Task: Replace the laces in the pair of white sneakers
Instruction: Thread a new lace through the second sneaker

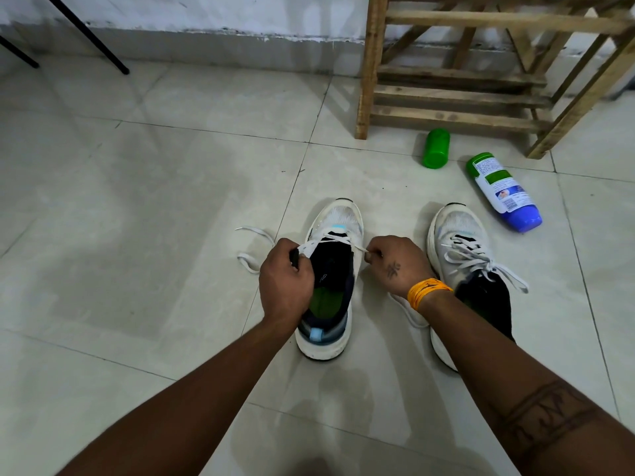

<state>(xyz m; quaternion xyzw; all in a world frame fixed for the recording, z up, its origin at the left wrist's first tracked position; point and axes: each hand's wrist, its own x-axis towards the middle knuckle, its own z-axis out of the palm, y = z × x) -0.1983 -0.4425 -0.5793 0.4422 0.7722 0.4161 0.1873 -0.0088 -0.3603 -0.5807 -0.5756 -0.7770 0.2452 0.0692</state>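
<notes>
Two white sneakers stand on the tiled floor, toes pointing away from me. The left sneaker (pixel 340 221) is mostly unlaced, its dark tongue and green insole exposed. My left hand (pixel 287 280) grips the sneaker's left upper edge by the eyelets. My right hand (pixel 398 261) pinches a white lace (pixel 359 248) at the right eyelet side. The lace's other end (pixel 252 247) trails loose on the floor to the left. The right sneaker (pixel 460 228) is fully laced with white laces, my right forearm crossing its heel.
A green bottle (pixel 436 148) and a white bottle with a blue cap (pixel 503 190) lie on the floor behind the right sneaker. A wooden rack (pixel 457 80) stands at the back right. Black legs (pixel 86 32) slant at the back left.
</notes>
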